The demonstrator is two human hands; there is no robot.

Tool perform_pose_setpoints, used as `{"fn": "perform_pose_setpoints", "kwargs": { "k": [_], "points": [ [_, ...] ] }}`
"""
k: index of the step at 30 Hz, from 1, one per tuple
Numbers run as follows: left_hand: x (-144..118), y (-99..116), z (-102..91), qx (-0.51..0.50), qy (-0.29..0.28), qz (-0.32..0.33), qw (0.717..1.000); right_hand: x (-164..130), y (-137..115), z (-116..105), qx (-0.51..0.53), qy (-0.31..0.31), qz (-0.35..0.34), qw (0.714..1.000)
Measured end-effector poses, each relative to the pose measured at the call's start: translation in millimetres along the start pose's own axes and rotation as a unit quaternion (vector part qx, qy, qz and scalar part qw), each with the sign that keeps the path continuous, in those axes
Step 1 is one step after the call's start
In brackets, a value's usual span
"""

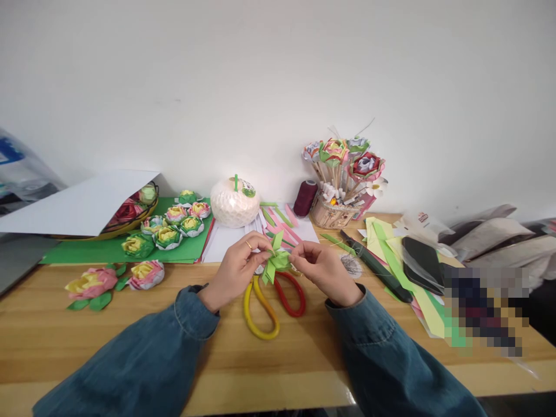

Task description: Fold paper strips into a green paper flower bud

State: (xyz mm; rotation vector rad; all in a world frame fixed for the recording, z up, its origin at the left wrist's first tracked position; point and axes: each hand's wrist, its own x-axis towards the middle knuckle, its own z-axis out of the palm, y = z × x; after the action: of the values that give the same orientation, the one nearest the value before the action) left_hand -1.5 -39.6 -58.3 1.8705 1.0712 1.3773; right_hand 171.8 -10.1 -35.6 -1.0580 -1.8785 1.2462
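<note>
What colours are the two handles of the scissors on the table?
One handle of the scissors is yellow and the other is red; the head view shows this.

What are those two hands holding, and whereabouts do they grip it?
A small green folded paper piece, pinched at its left side by the left hand and its right side by the right hand.

A plain white wall [278, 75] fills the scene from nine o'clock to three o'clock, evenly lit, without windows. Below it, a pale wooden tabletop [304, 353] with visible plank grain spans the foreground toward six o'clock, its front edge catching soft light.
</note>
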Motion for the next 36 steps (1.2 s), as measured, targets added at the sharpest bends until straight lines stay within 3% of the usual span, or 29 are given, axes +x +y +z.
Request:
{"fn": "perform_pose_setpoints", "kwargs": {
  "k": [4,8,13,18,22,27,31,36],
  "points": [
    [2,-1,-4.2,-0.016,0.014,-0.012,1.0,0,1,-2,-0.009,0.008,0.002,1.0],
    [7,0,-12.2,-0.062,0.101,-0.021,0.993,1,2,-8,-0.009,0.042,0.009,0.999],
    [7,-1,-10.1,-0.172,0.003,-0.07,0.983,2,3,-8,0.044,0.107,-0.003,0.993],
    [5,-4,-6.2,-0.26,-0.054,-0.112,0.958,3,5,-4,0.067,0.064,-0.029,0.995],
    [6,-4,-9.2,-0.258,-0.103,-0.118,0.954,3,5,-4,0.056,0.095,-0.045,0.993],
    [8,-1,-10.9,-0.24,-0.134,-0.118,0.954,0,2,-1,0.089,0.006,-0.033,0.996],
    [7,0,-12.0,-0.243,-0.105,-0.163,0.951,-3,2,3,-0.017,0.055,-0.112,0.992],
    [5,7,-9.7,-0.217,-0.045,-0.209,0.953,-7,9,7,-0.21,0.138,-0.271,0.929]
  ]
}}
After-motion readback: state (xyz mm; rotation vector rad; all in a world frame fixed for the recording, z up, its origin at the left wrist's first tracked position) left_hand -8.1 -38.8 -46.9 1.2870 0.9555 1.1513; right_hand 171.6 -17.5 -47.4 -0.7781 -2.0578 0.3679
